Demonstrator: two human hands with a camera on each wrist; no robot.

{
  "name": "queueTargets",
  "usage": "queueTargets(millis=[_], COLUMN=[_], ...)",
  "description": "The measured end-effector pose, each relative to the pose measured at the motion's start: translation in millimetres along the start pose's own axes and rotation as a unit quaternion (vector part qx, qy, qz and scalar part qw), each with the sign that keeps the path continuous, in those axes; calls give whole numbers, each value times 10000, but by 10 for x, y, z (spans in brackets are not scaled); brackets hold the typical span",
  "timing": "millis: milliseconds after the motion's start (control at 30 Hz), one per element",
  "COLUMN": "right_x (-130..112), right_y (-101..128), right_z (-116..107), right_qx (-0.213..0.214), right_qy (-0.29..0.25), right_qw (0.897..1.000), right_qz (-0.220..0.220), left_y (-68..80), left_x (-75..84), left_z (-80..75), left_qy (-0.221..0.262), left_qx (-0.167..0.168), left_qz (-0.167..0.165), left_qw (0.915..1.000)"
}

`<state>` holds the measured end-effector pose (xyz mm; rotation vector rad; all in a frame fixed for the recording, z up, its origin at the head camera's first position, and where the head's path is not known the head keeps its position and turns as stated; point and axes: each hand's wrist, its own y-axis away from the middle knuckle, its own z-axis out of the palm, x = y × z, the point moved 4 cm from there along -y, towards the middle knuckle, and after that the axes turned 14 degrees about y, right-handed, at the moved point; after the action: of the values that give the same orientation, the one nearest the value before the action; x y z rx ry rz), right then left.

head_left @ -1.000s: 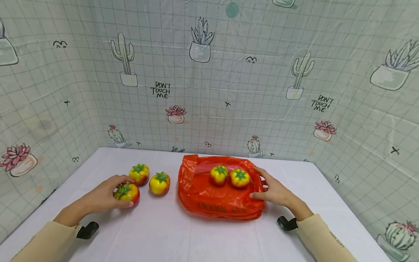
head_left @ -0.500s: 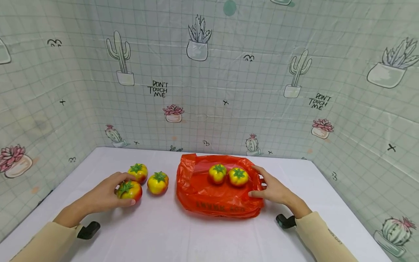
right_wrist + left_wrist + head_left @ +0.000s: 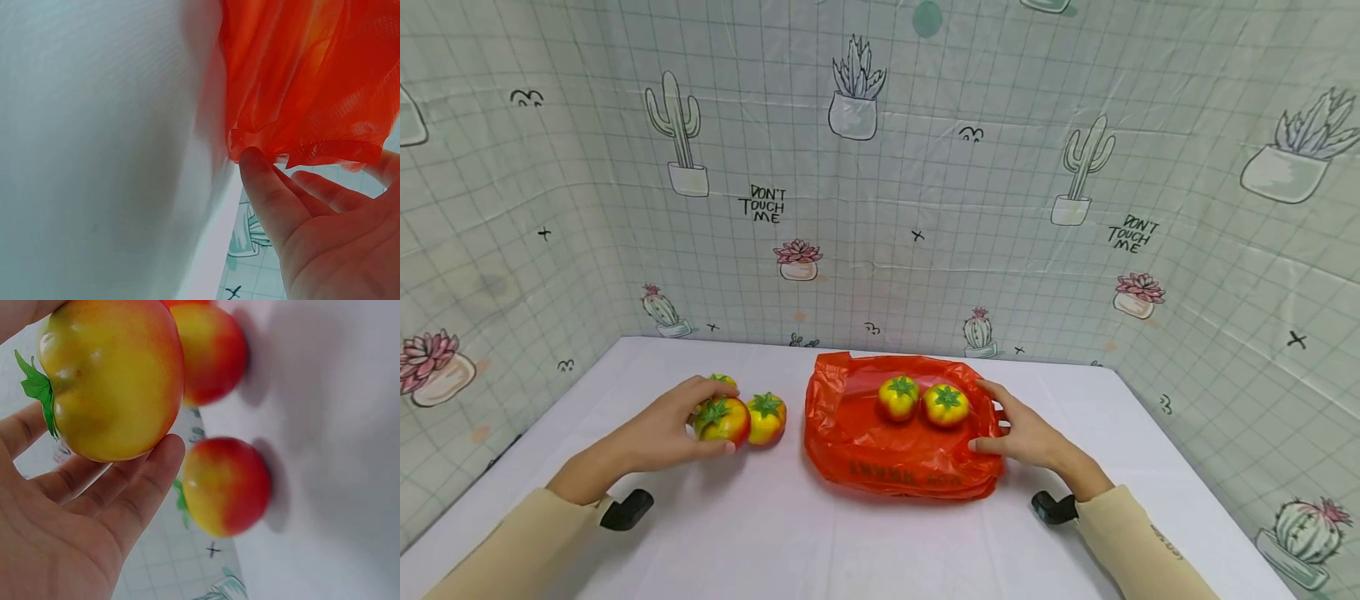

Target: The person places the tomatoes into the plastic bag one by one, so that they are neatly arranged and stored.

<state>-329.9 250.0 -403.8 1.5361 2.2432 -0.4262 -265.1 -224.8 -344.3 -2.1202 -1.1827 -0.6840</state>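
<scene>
The left hand [image 3: 658,433] has its fingers curled round a tomato [image 3: 722,419], thumb above and fingertips [image 3: 164,450] beneath, and the left wrist view shows the fruit raised clear of the counter [image 3: 775,533]. At its 3 o'clock, just beside it, sits a second loose tomato [image 3: 767,417]; a third [image 3: 724,380] peeks out behind the hand at 12 o'clock, mostly hidden. The right hand [image 3: 1026,433] lies at the right edge of the orange bag [image 3: 865,450], fingers fairly straight along the top, thumb [image 3: 265,194] pressed under the folded rim, so it seems to pinch the edge lightly, though how firmly I cannot tell. Two tomatoes [image 3: 898,397] [image 3: 945,405] rest side by side, touching, on the bag at its far middle, at about 10 o'clock from the right hand; whether they lie inside it or on top is unclear. By this lie of things two of five tomatoes are at the bag, one is in hand, and two wait on the counter to the bag's 9 o'clock.
</scene>
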Motion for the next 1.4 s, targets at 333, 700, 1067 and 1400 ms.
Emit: queueTargets(millis=[333,700,1067,1400], right_x=[-2,-6,-24,-64], right_y=[-4,-4,-9,3], right_z=[17,10,-1,-13], right_qx=[-23,-8,11,12], right_qy=[-56,30,12,-48], right_qw=[10000,10000,10000,10000], right_qz=[-3,37,-28,-43], left_y=[-202,-414,-611,-784], left_x=[158,356,579,787], left_z=[41,72,122,219], left_qy=[95,179,169,305], left_qx=[-111,-280,-336,-446], left_qz=[152,99,256,316], left_qw=[9998,9994,9990,9980])
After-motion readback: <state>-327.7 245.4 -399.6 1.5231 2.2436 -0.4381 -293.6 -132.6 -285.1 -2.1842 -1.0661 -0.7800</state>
